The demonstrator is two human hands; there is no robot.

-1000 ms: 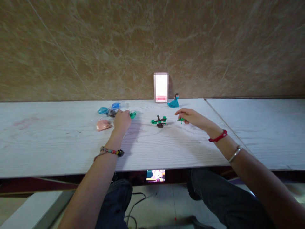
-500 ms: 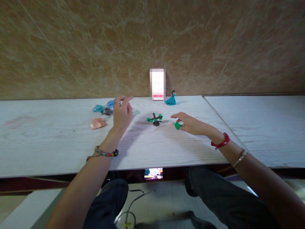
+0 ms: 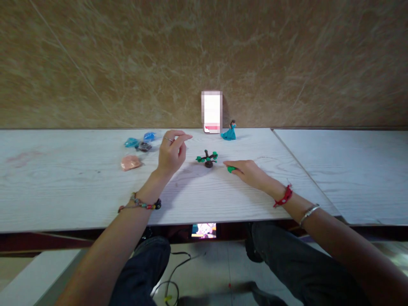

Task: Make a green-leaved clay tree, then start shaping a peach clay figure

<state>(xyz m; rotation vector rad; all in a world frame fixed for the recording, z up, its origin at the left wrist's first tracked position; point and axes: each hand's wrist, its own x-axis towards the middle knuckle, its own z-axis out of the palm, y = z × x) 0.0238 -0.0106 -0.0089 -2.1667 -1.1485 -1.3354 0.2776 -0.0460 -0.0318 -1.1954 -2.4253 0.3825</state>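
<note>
My right hand (image 3: 249,172) pinches a lump of green modelling clay (image 3: 231,169) between thumb and fingers, low over the table. Just left of it stands a small brown clay tree (image 3: 208,163) with several green blobs on its branches. On the tree's other side hovers my left hand (image 3: 172,155), its fingers bent forward and apart from the thumb, with nothing seen in them. The space behind that hand is hidden.
Left of my left hand lie bags of teal clay (image 3: 131,142), blue clay (image 3: 149,136), dark clay (image 3: 144,146) and peach clay (image 3: 130,162). By the wall stand a phone (image 3: 212,112) with blurred screen and a doll figurine in a teal dress (image 3: 228,132).
My right hand has closed on the green clay and moved it slightly left. My left hand has shifted right, towards the tree, covering the pale clear bag seen beside it earlier.
</note>
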